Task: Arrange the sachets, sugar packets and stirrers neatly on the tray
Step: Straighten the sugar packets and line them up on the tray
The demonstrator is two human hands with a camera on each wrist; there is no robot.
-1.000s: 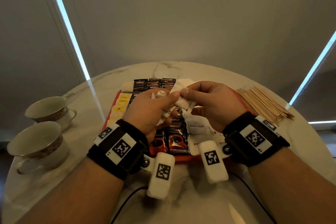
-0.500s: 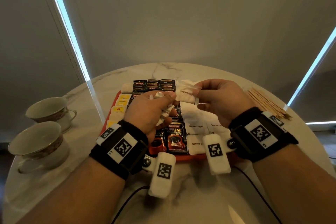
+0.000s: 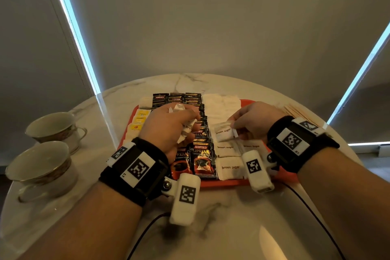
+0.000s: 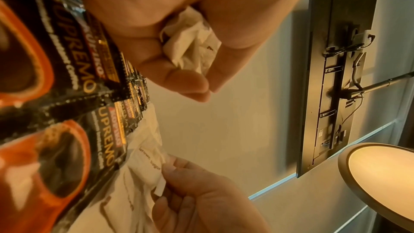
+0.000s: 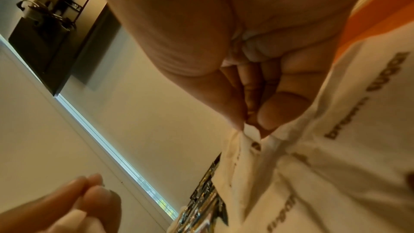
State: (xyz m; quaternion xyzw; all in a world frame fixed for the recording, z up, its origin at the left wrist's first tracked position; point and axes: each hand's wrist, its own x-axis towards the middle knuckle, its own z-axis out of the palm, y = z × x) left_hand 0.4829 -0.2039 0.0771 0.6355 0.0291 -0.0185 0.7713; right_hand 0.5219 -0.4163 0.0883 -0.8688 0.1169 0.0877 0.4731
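While my left hand (image 3: 168, 124) clutched a crumpled wad of packets (image 4: 190, 42) in curled fingers above the coffee sachets (image 3: 202, 160), my right hand (image 3: 253, 120) pinched one brown-sugar packet (image 3: 223, 134) by its edge between thumb and fingertips, just over the packets already lying on the right side of the tray (image 3: 228, 182). The stirrers (image 3: 295, 111) lay on the table (image 3: 221, 217) beyond my right wrist; two cups (image 3: 42, 167) stood at left.

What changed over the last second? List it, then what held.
The right hand carried one brown sugar packet away from the left hand, down toward the row on the tray. The left hand kept its crumpled packets. Coffee sachets and cups unchanged.
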